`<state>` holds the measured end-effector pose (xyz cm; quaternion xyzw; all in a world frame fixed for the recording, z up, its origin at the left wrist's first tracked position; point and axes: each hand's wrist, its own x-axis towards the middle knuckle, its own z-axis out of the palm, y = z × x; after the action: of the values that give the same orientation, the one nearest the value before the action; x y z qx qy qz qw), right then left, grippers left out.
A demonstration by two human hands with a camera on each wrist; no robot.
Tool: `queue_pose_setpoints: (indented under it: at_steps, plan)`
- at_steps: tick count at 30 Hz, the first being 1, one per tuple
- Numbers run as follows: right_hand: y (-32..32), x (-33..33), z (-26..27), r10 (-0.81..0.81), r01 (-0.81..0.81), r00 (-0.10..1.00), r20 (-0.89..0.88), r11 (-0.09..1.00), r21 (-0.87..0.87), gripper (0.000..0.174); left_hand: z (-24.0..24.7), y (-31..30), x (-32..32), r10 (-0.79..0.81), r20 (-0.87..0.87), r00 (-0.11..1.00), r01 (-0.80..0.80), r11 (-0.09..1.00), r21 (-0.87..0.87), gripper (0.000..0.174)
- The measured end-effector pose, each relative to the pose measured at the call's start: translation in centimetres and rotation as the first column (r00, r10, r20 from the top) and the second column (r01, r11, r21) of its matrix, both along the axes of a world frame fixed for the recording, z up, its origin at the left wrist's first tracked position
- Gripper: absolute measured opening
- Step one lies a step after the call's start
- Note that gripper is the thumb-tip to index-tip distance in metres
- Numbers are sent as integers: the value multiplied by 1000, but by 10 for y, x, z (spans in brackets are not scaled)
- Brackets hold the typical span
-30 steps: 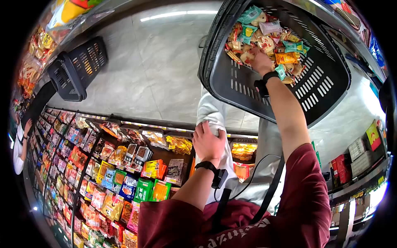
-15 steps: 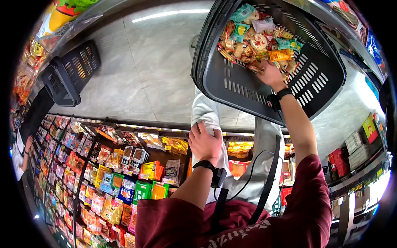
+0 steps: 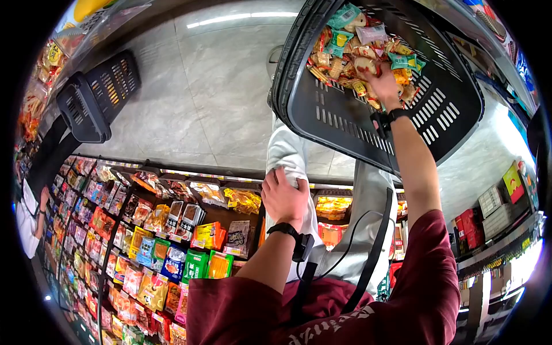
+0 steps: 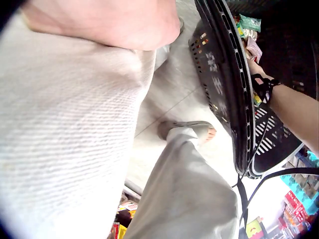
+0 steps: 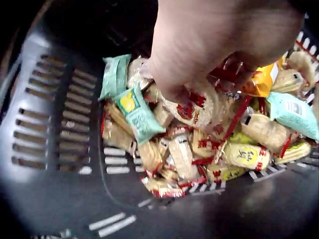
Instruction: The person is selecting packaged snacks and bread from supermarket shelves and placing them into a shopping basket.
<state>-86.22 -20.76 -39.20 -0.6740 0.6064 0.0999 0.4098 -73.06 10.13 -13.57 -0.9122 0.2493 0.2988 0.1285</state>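
My right hand (image 3: 384, 85) is inside the dark basket (image 3: 339, 129), among small wrapped snacks (image 3: 336, 68). In the right wrist view, its thumb and curled fingers grip a round, clear-wrapped cracker (image 5: 192, 110) with red print; part of the packet is behind the hand (image 5: 227, 37). Teal packets (image 5: 139, 114) and an orange packet (image 5: 266, 79) lie around it. My left hand (image 3: 286, 198) rests on the light trouser knee with relaxed fingers. Only part of that hand (image 4: 104, 22) shows in the left wrist view, against the fabric.
Shelves of colourful packets (image 3: 152, 290) run along the lower left. A second dark basket (image 3: 86, 109) stands on the grey floor (image 3: 195, 86). Another person's arm (image 3: 43, 201) shows at the far left. A cable (image 3: 347, 244) crosses near my legs; red boxes (image 3: 470, 228) are at right.
My right hand has moved from the near edge of the snack pile further up into it, now over the round cracker and partly covering the orange packet. My left hand stays on the knee.
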Motion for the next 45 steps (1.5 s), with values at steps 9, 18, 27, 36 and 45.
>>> queue_pose_setpoints:
  at_steps: [9,18,27,36,45]
  plan:
    - [0,21,-25,61,-62,998,4,993,105,79,1,4,3,12,-30,999,-12,1000,8,51]
    - [17,18,3,-227,204,931,285,973,109,88,4,-6,5,25,-35,999,-24,1000,5,51]
    - [-32,16,45,375,-359,925,56,914,-190,66,5,-12,7,76,-27,997,-77,997,-27,52]
    - [-104,91,26,768,-744,641,17,626,-233,80,-8,17,-5,73,-23,997,-74,997,-13,50]
    - [-80,77,3,737,-775,623,263,627,79,72,-7,15,-5,51,-15,999,-52,999,-7,51]
